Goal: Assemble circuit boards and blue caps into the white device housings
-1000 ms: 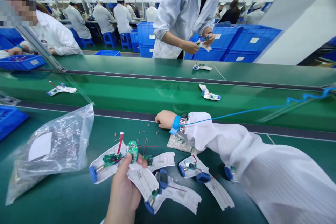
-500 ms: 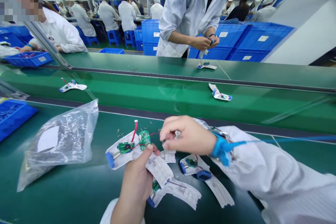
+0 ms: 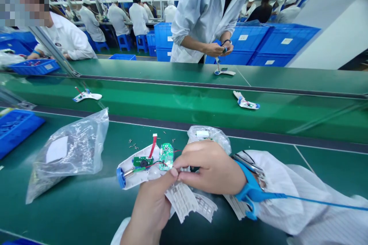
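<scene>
Holding the casing, left grip borders open tabletop; right grip I can't tell.

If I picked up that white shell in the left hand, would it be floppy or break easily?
The white plastic shell probably feels stiff: its ribbed handle curves without sagging beyond the left hand. The red wires would likely wobble, since they're thin and their end sticks up free. The green circuit boards may be fragile, their small parts bare.

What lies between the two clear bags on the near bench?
Head view: small loose screws and, nearer, the white plastic housing with green circuit boards in the left hand.
</scene>
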Demonstrator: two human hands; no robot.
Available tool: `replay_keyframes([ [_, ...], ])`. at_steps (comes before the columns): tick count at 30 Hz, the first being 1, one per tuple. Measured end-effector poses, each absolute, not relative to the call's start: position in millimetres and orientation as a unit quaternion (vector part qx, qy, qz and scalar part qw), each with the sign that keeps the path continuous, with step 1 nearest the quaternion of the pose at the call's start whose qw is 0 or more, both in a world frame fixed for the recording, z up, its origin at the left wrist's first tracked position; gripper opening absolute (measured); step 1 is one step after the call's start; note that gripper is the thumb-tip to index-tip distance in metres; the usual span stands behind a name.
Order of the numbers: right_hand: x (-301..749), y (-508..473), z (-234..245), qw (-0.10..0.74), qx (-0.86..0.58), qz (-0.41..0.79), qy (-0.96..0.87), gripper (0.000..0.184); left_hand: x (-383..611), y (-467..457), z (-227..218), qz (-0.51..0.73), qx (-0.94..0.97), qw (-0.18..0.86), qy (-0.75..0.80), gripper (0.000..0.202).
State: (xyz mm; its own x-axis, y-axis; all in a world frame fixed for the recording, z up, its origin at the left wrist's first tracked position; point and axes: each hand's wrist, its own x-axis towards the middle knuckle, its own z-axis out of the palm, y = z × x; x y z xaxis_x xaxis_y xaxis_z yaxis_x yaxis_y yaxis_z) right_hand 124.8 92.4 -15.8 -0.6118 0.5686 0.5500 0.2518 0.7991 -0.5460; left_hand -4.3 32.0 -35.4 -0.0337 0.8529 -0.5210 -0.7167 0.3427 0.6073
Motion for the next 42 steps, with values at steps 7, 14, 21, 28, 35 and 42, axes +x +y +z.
replay_keyframes([
  [7, 121, 81, -29, 0.398, -0.297, 0.118, -0.86, 0.008, 5, 37, -33, 0.594, 0.028, 0.67, 0.445, 0.042],
  [14, 121, 77, -25, 0.444, -0.311, 0.122, -0.832, 0.01, 0, 36, -43, 0.6, 0.059, 0.683, 0.413, 0.019],
  [21, 117, 71, -20, 0.442, -0.357, 0.124, -0.814, 0.018, 2, 36, -40, 0.595, 0.063, 0.674, 0.433, 0.019],
  [28, 121, 77, -6, 0.374, -0.366, 0.263, -0.811, 0.013, 3, 39, -34, 0.624, 0.078, 0.621, 0.467, 0.027],
  [35, 127, 92, 0, 0.32, -0.361, 0.408, -0.775, 0.013, 5, 35, -28, 0.622, 0.111, 0.582, 0.512, 0.031],
  [42, 130, 94, 6, 0.309, -0.314, 0.384, -0.811, 0.016, 1, 31, -25, 0.601, 0.107, 0.583, 0.536, 0.019],
])
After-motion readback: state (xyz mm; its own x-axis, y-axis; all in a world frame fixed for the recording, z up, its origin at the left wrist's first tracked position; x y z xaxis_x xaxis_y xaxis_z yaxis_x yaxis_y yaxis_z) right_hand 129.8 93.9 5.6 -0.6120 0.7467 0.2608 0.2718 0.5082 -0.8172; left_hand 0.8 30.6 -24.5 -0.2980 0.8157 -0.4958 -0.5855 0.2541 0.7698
